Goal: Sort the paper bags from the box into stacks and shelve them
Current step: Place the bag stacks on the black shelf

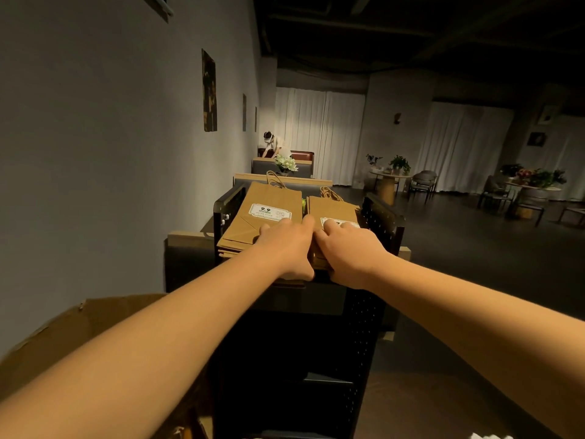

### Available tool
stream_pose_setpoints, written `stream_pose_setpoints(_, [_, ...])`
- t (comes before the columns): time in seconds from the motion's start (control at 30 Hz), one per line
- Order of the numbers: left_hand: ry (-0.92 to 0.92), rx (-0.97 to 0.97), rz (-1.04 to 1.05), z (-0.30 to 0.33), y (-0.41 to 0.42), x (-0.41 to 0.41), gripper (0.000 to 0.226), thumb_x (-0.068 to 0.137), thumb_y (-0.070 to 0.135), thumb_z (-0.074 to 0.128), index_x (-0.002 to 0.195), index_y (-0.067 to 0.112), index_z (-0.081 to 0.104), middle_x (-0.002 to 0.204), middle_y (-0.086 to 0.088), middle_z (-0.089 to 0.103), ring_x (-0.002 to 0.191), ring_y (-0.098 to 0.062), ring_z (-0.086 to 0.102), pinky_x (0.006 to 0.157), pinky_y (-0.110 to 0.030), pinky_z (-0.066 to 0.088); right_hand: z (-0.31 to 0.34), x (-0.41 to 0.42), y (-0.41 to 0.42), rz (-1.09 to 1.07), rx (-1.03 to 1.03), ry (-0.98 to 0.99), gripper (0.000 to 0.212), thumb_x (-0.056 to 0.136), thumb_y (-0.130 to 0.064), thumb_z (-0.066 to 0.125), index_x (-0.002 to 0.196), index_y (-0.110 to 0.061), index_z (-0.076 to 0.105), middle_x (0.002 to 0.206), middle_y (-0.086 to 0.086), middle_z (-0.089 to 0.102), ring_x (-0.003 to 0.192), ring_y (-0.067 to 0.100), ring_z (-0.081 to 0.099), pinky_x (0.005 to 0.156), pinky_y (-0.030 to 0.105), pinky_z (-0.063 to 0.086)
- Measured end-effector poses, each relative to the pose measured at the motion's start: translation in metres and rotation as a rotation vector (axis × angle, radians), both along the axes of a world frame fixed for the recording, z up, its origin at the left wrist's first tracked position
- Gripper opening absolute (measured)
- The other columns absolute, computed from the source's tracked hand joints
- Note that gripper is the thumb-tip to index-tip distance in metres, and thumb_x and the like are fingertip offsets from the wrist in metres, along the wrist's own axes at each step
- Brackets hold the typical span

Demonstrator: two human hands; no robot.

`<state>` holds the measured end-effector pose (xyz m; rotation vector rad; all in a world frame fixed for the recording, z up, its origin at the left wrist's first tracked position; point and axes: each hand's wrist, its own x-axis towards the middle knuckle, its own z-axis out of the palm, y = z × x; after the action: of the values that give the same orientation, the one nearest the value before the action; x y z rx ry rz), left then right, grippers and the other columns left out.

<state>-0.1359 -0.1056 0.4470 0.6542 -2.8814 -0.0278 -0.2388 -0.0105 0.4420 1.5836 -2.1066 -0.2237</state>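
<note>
While laid flat on the black metal shelf rack's (pixel 384 217) top tier, two stacks of brown paper bags side by side: left stack (pixel 253 223), right stack (pixel 335 210). Left hand (pixel 286 245) on left stack's near edge, fingers spread flat on top, thumb tucked under. Right hand (pixel 348 248) likewise gripping right stack's near edge. Cardboard box (pixel 63 337) left of rack, lower.

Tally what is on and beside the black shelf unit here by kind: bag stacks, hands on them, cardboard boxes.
Paper bag stacks: 2, left stack and right stack, side by side on the black shelf
Hands on stacks: 2, left hand, right hand
Cardboard boxes: 1
Total: 5
</note>
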Motion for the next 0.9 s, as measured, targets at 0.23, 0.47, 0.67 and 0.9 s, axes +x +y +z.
stream_pose_setpoints(0.23, [-0.026, -0.001, -0.013, 0.002, 0.001, 0.002, 0.07, 0.075, 0.036, 0.074, 0.13, 0.025, 0.033, 0.118, -0.002, 0.053, 0.115, -0.025, 0.043, 0.093, -0.047, 0.037, -0.006, 0.006, 0.001, 0.018, 0.021, 0.051, 0.055, 0.09, -0.02, 0.064, 0.136, -0.011, 0.037, 0.117, 0.011, 0.055, 0.098, 0.029, 0.06, 0.073, 0.037, 0.057])
stream_pose_setpoints(0.47, [-0.039, -0.036, 0.032, 0.005, 0.007, -0.001, 0.09, 0.069, 0.05, 0.081, 0.14, 0.022, 0.033, 0.136, -0.003, 0.044, 0.127, -0.027, 0.037, 0.098, -0.051, 0.035, 0.003, -0.001, 0.003, 0.008, 0.026, -0.142, 0.067, 0.081, -0.041, 0.071, 0.137, -0.019, 0.041, 0.121, 0.005, 0.053, 0.107, 0.024, 0.052, 0.082, 0.033, 0.052])
stream_pose_setpoints(0.67, [0.013, -0.013, 0.06, 0.016, 0.03, -0.005, 0.088, 0.067, 0.055, 0.081, 0.136, 0.02, 0.038, 0.133, -0.003, 0.046, 0.124, -0.026, 0.037, 0.093, -0.045, 0.031, 0.027, 0.005, 0.024, -0.011, 0.08, -0.265, 0.075, 0.073, -0.044, 0.078, 0.135, -0.015, 0.046, 0.126, 0.005, 0.053, 0.11, 0.023, 0.052, 0.096, 0.035, 0.049])
stream_pose_setpoints(0.9, [0.142, -0.049, 0.035, 0.027, 0.086, -0.006, 0.065, 0.079, 0.026, 0.075, 0.134, 0.019, 0.04, 0.128, -0.002, 0.047, 0.124, -0.025, 0.039, 0.097, -0.043, 0.034, 0.036, 0.015, 0.077, -0.019, -0.035, -0.168, 0.05, 0.085, -0.035, 0.068, 0.128, -0.017, 0.05, 0.119, 0.002, 0.051, 0.094, 0.014, 0.039, 0.083, 0.026, 0.042])
